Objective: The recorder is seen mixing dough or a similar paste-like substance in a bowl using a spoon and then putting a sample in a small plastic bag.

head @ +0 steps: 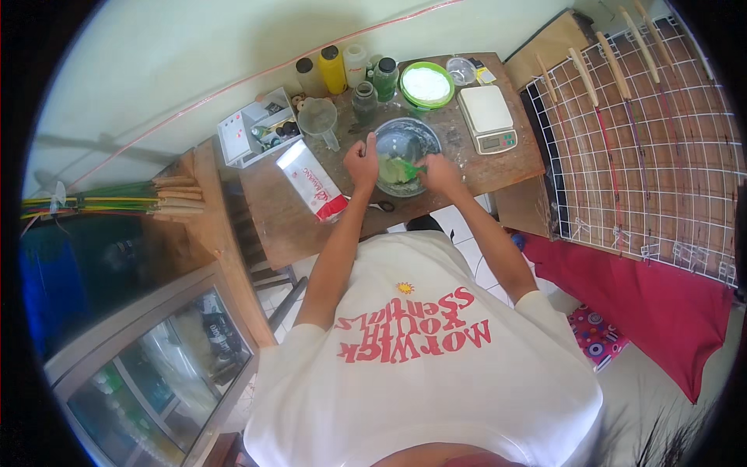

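Observation:
A round metal bowl [402,129] sits on the wooden table in front of me. Inside it lies a pale greenish-yellow mixture [392,168], and whitish residue coats the wall. My left hand [363,162] grips the bowl's left rim, thumb pointing up. In my right hand [442,174] is a green tool [413,170], seemingly a spatula or scraper, with its blade down in the mixture. My fingers hide its handle end. Left of the bowl, a white and red paper packet [308,180] bearing print lies flat. A dark spoon [384,206] rests just below the bowl.
A digital kitchen scale [485,117] stands to the right. Behind the bowl are a green tub of white powder [428,84], a glass jar [365,100], a yellow bottle [332,70] and a plastic measuring jug [318,117]. A white box [257,131] holds small bottles. A wire rack [636,146] borders the right.

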The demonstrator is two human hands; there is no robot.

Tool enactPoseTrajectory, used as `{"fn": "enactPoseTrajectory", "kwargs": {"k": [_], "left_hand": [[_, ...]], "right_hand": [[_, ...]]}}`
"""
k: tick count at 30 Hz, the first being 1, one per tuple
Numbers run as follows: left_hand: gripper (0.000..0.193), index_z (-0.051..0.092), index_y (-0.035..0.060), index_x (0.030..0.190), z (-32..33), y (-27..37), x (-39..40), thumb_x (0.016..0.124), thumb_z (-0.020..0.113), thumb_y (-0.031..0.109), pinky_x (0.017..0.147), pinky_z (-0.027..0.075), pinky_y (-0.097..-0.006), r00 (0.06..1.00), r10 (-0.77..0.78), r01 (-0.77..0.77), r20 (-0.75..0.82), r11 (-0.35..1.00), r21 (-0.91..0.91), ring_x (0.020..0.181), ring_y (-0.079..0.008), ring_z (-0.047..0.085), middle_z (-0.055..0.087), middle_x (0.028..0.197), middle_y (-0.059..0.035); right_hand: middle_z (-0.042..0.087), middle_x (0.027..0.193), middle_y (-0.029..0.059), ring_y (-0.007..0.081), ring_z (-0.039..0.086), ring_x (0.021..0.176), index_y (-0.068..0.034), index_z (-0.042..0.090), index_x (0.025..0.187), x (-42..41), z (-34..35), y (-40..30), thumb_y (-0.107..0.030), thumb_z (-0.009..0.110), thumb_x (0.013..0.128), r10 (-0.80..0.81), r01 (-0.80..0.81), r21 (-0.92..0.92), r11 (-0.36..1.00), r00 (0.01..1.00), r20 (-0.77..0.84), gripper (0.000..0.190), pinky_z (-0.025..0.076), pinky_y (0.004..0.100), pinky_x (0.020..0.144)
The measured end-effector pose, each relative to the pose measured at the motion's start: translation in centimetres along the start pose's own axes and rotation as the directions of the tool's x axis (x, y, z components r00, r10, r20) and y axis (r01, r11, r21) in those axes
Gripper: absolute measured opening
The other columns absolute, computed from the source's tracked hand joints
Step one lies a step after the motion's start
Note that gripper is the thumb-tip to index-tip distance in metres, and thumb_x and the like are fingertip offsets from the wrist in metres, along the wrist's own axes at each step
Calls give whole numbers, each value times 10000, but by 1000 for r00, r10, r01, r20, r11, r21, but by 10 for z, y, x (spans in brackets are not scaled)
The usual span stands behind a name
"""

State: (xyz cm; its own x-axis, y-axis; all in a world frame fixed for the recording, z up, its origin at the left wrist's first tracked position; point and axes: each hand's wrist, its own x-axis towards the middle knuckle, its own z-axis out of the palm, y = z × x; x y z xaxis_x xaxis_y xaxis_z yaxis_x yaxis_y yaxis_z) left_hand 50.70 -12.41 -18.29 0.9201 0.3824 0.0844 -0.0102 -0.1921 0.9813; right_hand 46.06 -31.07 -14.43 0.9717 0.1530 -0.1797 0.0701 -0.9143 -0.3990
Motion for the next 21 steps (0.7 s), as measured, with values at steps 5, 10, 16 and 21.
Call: {"fn": "enactPoseTrajectory", "kwargs": {"k": [5, 10, 16, 21], "left_hand": [[539, 277, 24, 582, -2, 3, 0, 872, 646, 289, 486, 199, -320, 999, -44, 44, -7, 999, 17, 559, -101, 232, 212, 577, -1], [532, 297, 20, 578, -2, 2, 0, 877, 638, 298, 488, 210, -317, 997, -70, 70, -29, 997, 17, 560, -106, 238, 228, 570, -4], [521, 315, 13, 588, -11, -17, 4, 895, 610, 312, 495, 228, -328, 997, -70, 71, -40, 997, 16, 559, -123, 249, 243, 563, -16], [512, 324, 8, 599, -13, -25, 1, 905, 596, 315, 501, 244, -329, 993, -106, 108, -48, 994, 32, 566, -129, 261, 255, 571, -23]], "right_hand": [[661, 873, 186, 315, 635, 794, -84, 714, 979, 8, 0, 14, -255, 732, 729, 138, -130, 383, 914, 990, 8, 304, 506, 377, 733], [666, 794, 61, 75, 537, 650, -67, 692, 1064, 8, 29, 36, -134, 685, 817, 130, -105, 565, 818, 992, -3, 256, 449, 250, 599], [606, 711, 2, 60, 478, 608, -61, 690, 1067, 0, 22, 24, -127, 679, 829, 117, -38, 701, 712, 991, -66, 247, 396, 236, 537], [568, 653, 10, 71, 453, 577, -91, 690, 1083, -6, 14, 13, -166, 695, 817, 83, 83, 608, 790, 967, -240, 276, 385, 235, 534]]}}
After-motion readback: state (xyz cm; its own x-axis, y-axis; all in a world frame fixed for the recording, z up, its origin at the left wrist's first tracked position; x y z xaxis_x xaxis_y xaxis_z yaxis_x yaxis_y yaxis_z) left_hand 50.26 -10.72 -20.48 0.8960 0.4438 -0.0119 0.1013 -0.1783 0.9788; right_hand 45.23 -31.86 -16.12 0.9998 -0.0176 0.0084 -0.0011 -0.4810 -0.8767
